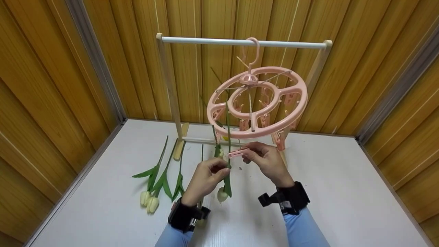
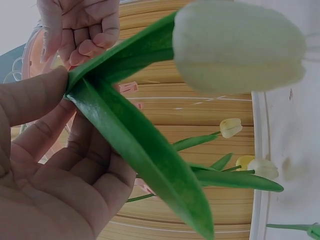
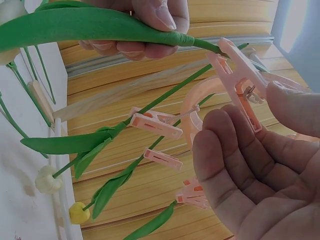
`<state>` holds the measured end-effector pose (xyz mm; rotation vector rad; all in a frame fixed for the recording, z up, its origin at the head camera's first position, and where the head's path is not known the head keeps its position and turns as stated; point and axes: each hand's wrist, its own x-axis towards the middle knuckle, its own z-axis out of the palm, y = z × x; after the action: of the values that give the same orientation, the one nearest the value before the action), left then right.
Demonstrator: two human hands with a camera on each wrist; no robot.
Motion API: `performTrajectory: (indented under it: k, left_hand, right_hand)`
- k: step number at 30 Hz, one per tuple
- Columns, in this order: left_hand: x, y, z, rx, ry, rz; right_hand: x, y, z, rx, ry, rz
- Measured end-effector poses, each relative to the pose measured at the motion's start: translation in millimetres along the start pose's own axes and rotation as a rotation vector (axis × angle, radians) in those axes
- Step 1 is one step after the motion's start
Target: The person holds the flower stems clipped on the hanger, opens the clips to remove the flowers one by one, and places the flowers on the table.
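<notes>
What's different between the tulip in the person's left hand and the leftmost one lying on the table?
The held tulip points bloom-down, while the leftmost tulip lies on the table. The left hand pinches the held tulip; neither hand touches the leftmost tulip. The right hand holds a pink clip at the held tulip's stem; the leftmost tulip has no clip. Both have pale blooms and green leaves.

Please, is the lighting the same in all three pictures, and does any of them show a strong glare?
Not quite the same: head view, fairly even light over the white table; left wrist view, dimmer, with the left hand in shade; right wrist view, a glaring white streak at upper right, above the right hand.
</notes>
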<state>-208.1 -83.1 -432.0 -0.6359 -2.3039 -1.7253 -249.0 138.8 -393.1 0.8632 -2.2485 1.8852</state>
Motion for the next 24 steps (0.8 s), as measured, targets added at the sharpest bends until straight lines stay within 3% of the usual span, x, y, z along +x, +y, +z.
performTrajectory:
  k: [15,24]
  left_hand:
    - [0.0,-3.4,-0.5,0.026,0.008,0.016]
    - [-1.8,-0.7,-2.4,0.045,0.013,-0.029]
  right_hand:
    - [0.0,1.4,-4.1,0.025,-0.004,0.005]
    - [-1.1,3.1,-6.6,0.056,-0.007,0.017]
